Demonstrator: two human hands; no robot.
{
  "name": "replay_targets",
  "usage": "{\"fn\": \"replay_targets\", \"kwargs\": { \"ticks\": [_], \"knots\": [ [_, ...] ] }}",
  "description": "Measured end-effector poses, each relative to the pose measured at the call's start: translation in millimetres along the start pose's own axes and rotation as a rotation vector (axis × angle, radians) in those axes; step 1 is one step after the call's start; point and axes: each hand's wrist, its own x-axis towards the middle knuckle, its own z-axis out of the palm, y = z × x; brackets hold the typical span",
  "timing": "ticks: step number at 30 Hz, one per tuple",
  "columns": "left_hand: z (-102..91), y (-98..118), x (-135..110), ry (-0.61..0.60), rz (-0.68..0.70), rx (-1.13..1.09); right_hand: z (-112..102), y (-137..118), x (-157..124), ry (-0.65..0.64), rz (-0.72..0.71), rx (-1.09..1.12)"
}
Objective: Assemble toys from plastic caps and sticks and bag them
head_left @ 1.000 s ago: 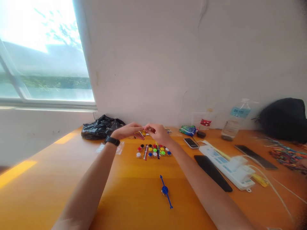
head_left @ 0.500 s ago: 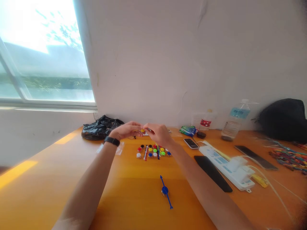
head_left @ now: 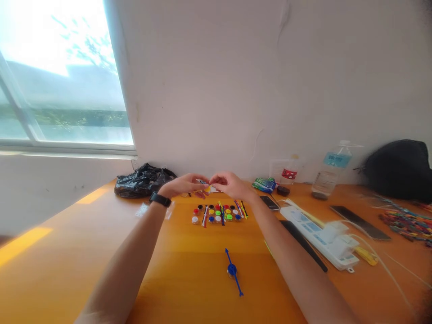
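My left hand (head_left: 186, 185), with a black band at the wrist, is closed around a small round yellow-capped piece (head_left: 208, 188). The fingertips of my right hand (head_left: 230, 184) pinch the same piece from the other side, and partly cover it. Below the hands, several small round pieces with coloured caps (head_left: 211, 218) stand in rows on the table. Thin coloured arrows lie among them, including a white and red pair (head_left: 204, 216) and a yellow arrow (head_left: 243, 210). Nearer to me sits a blue arrow spinner (head_left: 231, 270) on a clear round base.
A black plastic bag (head_left: 143, 181) lies at the back left. On the right are a white power strip (head_left: 308, 229) with chargers, a dark phone (head_left: 359, 222), a water bottle (head_left: 327, 173), a black bag (head_left: 400, 168) and a pile of coloured pieces (head_left: 407, 225).
My right hand has shifted slightly right, uncovering arrows at the right end of the rows. The yellow-capped piece has moved a little right and down between my fingers.
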Motion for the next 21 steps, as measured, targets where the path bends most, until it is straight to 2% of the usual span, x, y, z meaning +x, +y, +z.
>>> {"fn": "replay_targets", "kwargs": {
  "ticks": [3, 6, 9, 12, 14, 16, 18, 21],
  "knots": [
    [-4.4, -21, 11, 0.007, -0.1, 0.153, -10, 18, -2, -0.118, 0.114, -0.04],
    [-11.9, -50, 27, -0.025, -0.178, 0.42, -22, 30, -7, -0.276, 0.248, -0.106],
    [-17.4, -73, 38, -0.087, -0.232, 0.48, -34, 32, -14, -0.529, 0.397, -0.234],
    [-19.3, -84, 41, -0.163, -0.246, 0.489, -45, 30, -20, -0.741, 0.503, -0.34],
    [-19.2, -87, 41, -0.211, -0.259, 0.491, -47, 29, -22, -0.752, 0.529, -0.415],
    [-18.3, -88, 41, -0.259, -0.286, 0.493, -43, 31, -20, -0.681, 0.511, -0.489],
    [-16.3, -89, 41, -0.304, -0.319, 0.491, -29, 32, -16, -0.587, 0.454, -0.528],
    [-11.2, -88, 41, -0.357, -0.352, 0.486, 5, 33, -9, -0.515, 0.339, -0.522]
  ]
}}
